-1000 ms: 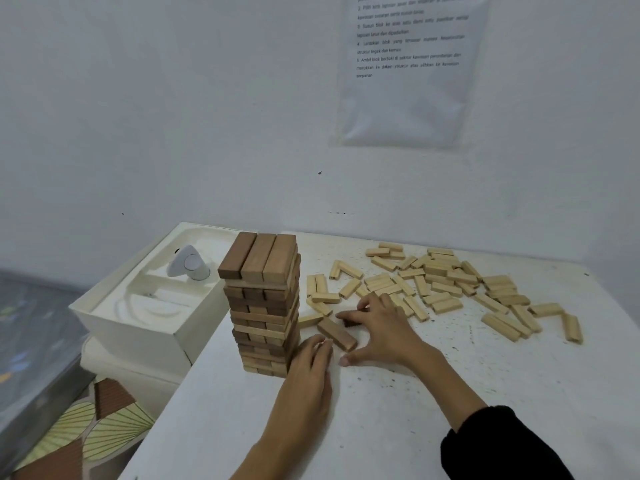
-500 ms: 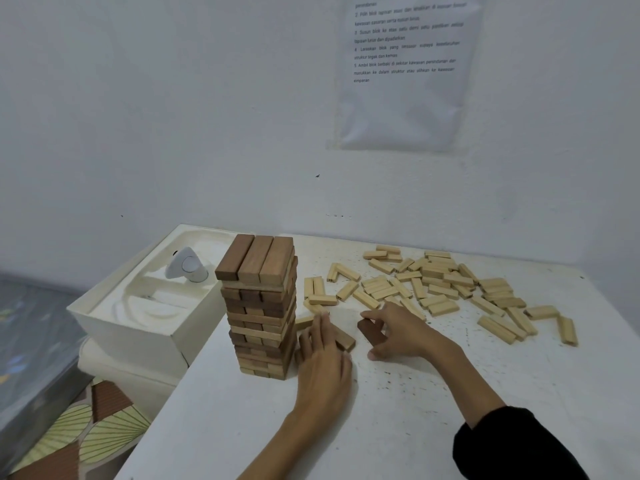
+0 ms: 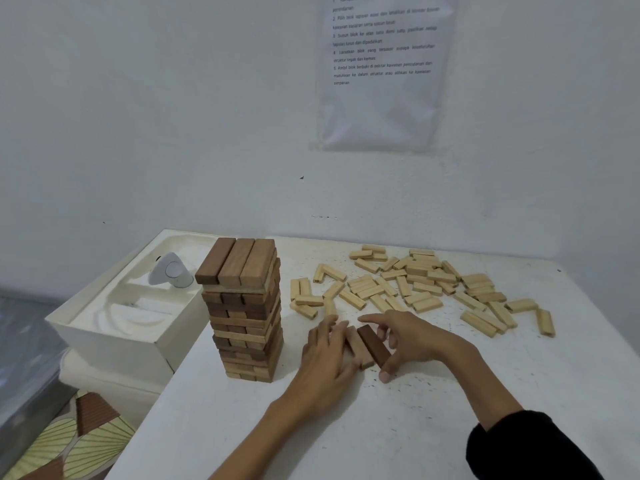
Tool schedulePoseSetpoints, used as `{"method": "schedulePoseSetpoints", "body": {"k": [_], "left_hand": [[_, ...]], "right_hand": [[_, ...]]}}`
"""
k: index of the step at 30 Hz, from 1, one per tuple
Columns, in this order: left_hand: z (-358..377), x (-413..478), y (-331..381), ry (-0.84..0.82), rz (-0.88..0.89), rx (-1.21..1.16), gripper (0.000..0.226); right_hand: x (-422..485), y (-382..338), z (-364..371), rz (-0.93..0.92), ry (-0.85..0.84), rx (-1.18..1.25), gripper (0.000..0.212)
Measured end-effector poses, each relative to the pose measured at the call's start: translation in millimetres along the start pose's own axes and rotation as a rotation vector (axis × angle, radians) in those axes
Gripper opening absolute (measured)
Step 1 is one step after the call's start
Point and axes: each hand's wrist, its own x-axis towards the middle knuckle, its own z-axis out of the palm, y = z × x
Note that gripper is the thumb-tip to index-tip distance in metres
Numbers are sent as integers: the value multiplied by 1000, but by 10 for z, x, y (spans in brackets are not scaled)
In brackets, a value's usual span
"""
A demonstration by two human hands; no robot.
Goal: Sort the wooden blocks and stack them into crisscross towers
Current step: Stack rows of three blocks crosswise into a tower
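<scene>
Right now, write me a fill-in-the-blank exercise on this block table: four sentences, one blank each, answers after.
1. The tower has ___ blocks side by side in its top layer.
2. The dark block sits between the left hand and the right hand, and it is the ___ hand that pinches it.
3. The loose pale blocks lie scattered to the ___ of the tower.
4. The printed sheet hangs on the ___.

Missing words: three; right; right; wall.

Bare workroom; instruction sheet (image 3: 383,74) on wall (image 3: 166,119)
</scene>
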Motion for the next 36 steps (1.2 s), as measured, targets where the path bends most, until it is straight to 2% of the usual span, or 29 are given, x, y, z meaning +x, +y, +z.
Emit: {"method": "schedulePoseSetpoints", "body": {"k": [2, 5, 9, 13, 16, 22, 24, 27, 29, 32, 34, 36], "left_hand": [[-50, -43, -24, -49, -50, 7, 68], [-109, -113, -100, -99, -152, -112, 83], [-93, -89, -174, -31, -155, -185, 81], [-52, -11, -149, -7, -149, -244, 75], [-12, -18, -80, 5, -150, -188, 75], [126, 50, 145, 50, -255, 65, 119], [146, 98, 131, 48, -228, 127, 117], [73, 183, 97, -48, -106, 102, 97], [-24, 213, 76, -148, -5, 60, 87], [-175, 206, 25, -266, 113, -2, 87], [-174, 151, -5, -244, 184, -40, 83], [-87, 71, -31, -122, 188, -181, 73]], "right_hand": [[6, -5, -20, -23, -28, -3, 102], [14, -27, -42, -30, -60, 11, 101], [71, -78, -79, -19, -137, -9, 106], [80, -116, -116, 1, -192, -91, 99], [38, -93, -130, 53, -196, -6, 98], [15, 44, -132, 23, 75, -40, 66], [-12, 71, -111, -13, 138, -40, 58], [-29, 141, -16, -40, 273, -44, 50], [-58, 143, 113, -62, 440, 64, 42], [-168, 10, 358, -43, 618, 476, 34], [-231, -88, 513, 10, 638, 715, 37], [-262, -162, 642, 44, 629, 898, 44]]}}
